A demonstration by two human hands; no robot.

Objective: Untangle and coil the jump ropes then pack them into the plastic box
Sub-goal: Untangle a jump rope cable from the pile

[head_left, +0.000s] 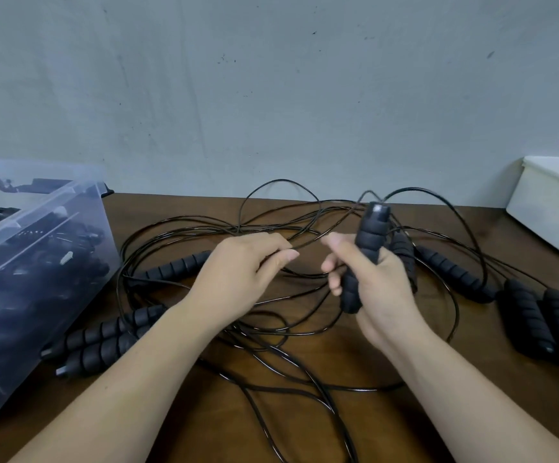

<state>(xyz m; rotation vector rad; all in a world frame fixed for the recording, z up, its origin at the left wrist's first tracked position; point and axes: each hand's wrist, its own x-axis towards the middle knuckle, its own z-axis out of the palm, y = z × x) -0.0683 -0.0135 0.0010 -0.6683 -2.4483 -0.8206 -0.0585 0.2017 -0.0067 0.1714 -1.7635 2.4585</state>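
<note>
The right hand (380, 292) grips one foam handle (370, 233) upright, fingers wrapped round it. The left hand (238, 272) pinches a cord between thumb and fingertips. Tangled ropes (273, 329) sprawl across the middle of the bench (438, 416). The box (81, 228), with ropes inside, sits at the left edge.

Jump ropes (305, 332): thin glossy blk cords (184, 225) w/ ribbed blk foam handles, all in one loose tangle across mid table (438, 429); 2 handles (104, 342) side by side at left, just beside the plastic box (37, 212), several more at right. 1 handle (366, 248) is off the table, near upright, cord end up, held in right grip (381, 289); left grip (238, 279) pinches one of the cords. Box is translucent, at table's left edge, w/ blk ropes already inside.
</note>
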